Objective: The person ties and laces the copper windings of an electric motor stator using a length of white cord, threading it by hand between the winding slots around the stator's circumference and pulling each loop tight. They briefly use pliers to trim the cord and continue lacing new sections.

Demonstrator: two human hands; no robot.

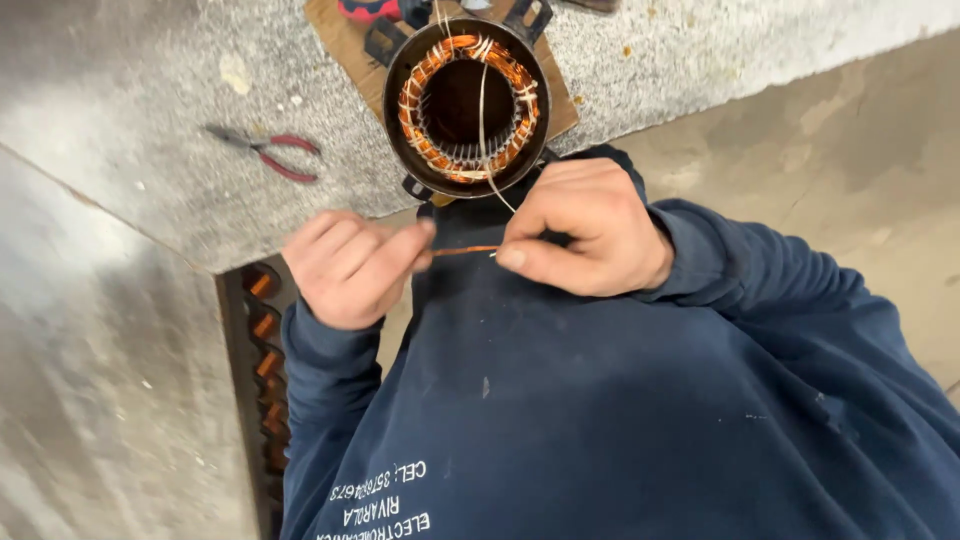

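Short copper wire [465, 250] runs left-right between both hands, held in front of the dark blue sweatshirt [600, 400], just near of the bench edge. Its long axis is roughly level, w/ a pale sleeve or tip at its right end.

Left hand [350, 270]: thumb and forefinger pressed together on the wire's left end, other fingers curled in. Right hand [585, 240]: thumb and forefinger pinched on the right end, rest folded. Both hands are about equally close to the wire; each sits right at its own end, so the wire spans the gap between them.

A thin white string [483, 120] climbs from near the right hand's fingers up across the motor stator [466, 105], a dark round shell w/ copper windings laced in white around its bore. It stands on cardboard [345, 45] at the far edge of the stone bench [150, 190].

Red-handled pliers [265, 152] lie on the bench, left of the stator, well apart from the hands. Below the bench at left, a dark rack [262, 340] w/ orange bits showing.
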